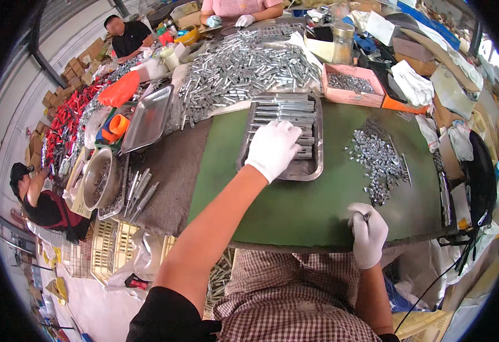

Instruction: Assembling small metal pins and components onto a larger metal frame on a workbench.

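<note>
My left hand (274, 149), in a white glove, reaches over a steel tray (303, 173) in front of me. Its fingers curl down onto one of the silver metal tubes (293, 117) lying crosswise in the tray; the fingertips are partly hidden. Near the front edge of the green work mat (301, 219), my gloved right hand (369, 233) is closed, thumb against the curled fingers. A small dark metal part (366, 216) shows in that grip. Beyond this hand, a loose pile of small silver metal parts (375, 159) is spread over the mat.
A large heap of metal tubes (244, 65) covers the far table. A pink box (355, 97) of small parts stands back right. To the left are a bare steel tray (148, 119), a metal bowl (97, 179) and loose tubes (140, 192). Co-workers sit across and at left.
</note>
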The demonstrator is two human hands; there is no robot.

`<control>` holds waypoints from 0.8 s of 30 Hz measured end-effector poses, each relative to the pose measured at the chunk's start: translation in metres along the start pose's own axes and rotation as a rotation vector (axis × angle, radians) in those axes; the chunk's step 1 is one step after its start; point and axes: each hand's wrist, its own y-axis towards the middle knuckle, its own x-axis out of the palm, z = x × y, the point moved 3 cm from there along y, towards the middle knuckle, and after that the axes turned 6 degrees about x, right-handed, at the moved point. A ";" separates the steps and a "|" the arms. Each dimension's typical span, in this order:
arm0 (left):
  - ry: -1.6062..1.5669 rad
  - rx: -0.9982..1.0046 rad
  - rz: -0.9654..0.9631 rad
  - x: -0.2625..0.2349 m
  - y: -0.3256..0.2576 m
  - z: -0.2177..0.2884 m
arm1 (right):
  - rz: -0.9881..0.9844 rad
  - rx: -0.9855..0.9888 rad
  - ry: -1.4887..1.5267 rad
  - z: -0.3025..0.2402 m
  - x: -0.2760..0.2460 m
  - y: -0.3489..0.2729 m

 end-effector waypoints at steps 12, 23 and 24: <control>-0.351 -0.131 0.302 -0.017 -0.007 -0.016 | -0.050 -0.159 0.167 -0.006 -0.009 -0.019; -0.238 0.399 -0.212 -0.032 -0.027 0.129 | -0.090 0.427 0.439 -0.013 -0.022 -0.019; -0.240 0.392 -0.211 -0.034 -0.031 0.130 | -0.128 0.435 0.431 -0.012 -0.022 -0.018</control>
